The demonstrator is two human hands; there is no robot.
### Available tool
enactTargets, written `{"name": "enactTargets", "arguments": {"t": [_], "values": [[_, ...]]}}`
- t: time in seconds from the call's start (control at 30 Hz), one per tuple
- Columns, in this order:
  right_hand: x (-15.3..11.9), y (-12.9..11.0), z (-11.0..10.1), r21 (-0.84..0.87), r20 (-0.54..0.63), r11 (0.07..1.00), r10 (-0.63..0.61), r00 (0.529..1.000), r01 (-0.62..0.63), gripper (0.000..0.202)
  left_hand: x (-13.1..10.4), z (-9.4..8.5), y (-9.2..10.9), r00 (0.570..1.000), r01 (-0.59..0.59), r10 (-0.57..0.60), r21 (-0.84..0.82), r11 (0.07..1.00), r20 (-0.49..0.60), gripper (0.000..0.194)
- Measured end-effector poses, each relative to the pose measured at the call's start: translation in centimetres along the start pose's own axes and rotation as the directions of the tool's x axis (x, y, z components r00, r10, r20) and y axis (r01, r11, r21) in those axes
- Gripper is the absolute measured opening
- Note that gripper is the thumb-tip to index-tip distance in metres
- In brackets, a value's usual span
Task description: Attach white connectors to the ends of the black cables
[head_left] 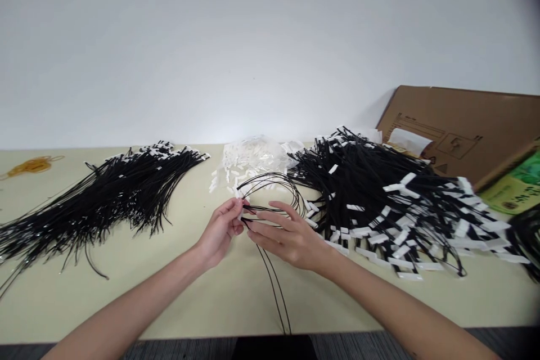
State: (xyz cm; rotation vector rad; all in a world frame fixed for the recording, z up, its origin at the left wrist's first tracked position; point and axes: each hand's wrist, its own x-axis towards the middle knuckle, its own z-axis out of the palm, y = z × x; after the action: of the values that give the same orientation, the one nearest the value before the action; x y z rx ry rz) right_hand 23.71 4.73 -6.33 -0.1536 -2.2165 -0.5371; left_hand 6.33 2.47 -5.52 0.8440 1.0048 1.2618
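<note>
Both forearms reached forward over the near edge of the desk (177, 292), meeting at its middle, where the left hand (220, 232) pinched a small white tag (241, 215) on a looped black cord (274, 188) between thumb and fingertips. The right hand (291, 236), palm down with fingers stretched leftward, held the same cord's strands. Farther back lay a black cord bundle (105, 197) at left, loose white tags (248, 160) in the middle, a tagged cord heap (392, 202) and a cardboard box (464, 129) at right.

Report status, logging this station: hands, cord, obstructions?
Left hand and right hand pinching thin black looped cord. Tagged black cord pile touching loop's right.
</note>
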Motion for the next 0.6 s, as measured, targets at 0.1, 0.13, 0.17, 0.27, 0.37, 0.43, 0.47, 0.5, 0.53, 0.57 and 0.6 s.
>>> {"name": "enactTargets", "arguments": {"t": [0.1,0.13,0.17,0.27,0.37,0.43,0.47,0.5,0.53,0.57,0.6], "values": [[0.10,0.18,0.23,-0.005,-0.031,0.999,-0.035,0.999,0.035,0.014,-0.06,0.07,-0.17,1.000,0.005,-0.006,0.007,1.000,0.013,0.027],[0.17,0.26,0.26,-0.007,-0.036,0.999,-0.047,0.998,0.046,0.013,-0.07,0.09,-0.24,1.000,0.007,-0.007,0.012,1.000,0.018,0.027],[0.25,0.33,0.26,-0.010,-0.037,0.998,-0.058,0.998,0.058,0.012,-0.09,0.10,-0.32,1.000,0.008,-0.008,0.018,1.000,0.022,0.027],[0.36,0.52,0.24,-0.026,-0.038,0.995,-0.094,0.995,0.093,0.009,-0.12,0.10,-0.48,1.000,0.012,-0.012,0.030,0.999,0.024,0.027],[0.21,0.70,0.28,-0.031,-0.032,0.991,-0.128,0.991,0.127,0.006,-0.14,0.09,-0.53,1.000,0.019,-0.020,0.037,0.999,0.023,0.028],[0.05,0.77,0.39,-0.013,-0.027,0.992,-0.127,0.992,0.127,0.007,-0.14,0.11,-0.53,0.999,0.019,-0.020,0.039,0.999,0.025,0.028],[-0.01,0.76,0.46,0.008,-0.027,0.993,-0.115,0.993,0.116,0.009,-0.14,0.13,-0.50,0.999,0.020,-0.021,0.038,0.999,0.026,0.028],[-0.03,0.71,0.53,0.044,-0.033,0.995,-0.093,0.995,0.094,0.011,-0.14,0.17,-0.47,0.999,0.021,-0.022,0.035,0.999,0.025,0.028],[-0.01,0.62,0.58,0.101,-0.045,0.993,-0.055,0.997,0.059,0.013,-0.15,0.20,-0.42,1.000,0.022,-0.023,0.032,0.999,0.021,0.028],[0.06,0.51,0.59,0.184,-0.057,0.983,0.004,0.998,0.006,0.015,-0.15,0.24,-0.37,0.999,0.025,-0.026,0.031,0.999,0.018,0.028],[0.18,0.40,0.54,0.292,-0.066,0.954,0.093,0.994,-0.069,0.017,-0.15,0.26,-0.31,0.999,0.029,-0.030,0.032,0.999,0.016,0.029]]}}
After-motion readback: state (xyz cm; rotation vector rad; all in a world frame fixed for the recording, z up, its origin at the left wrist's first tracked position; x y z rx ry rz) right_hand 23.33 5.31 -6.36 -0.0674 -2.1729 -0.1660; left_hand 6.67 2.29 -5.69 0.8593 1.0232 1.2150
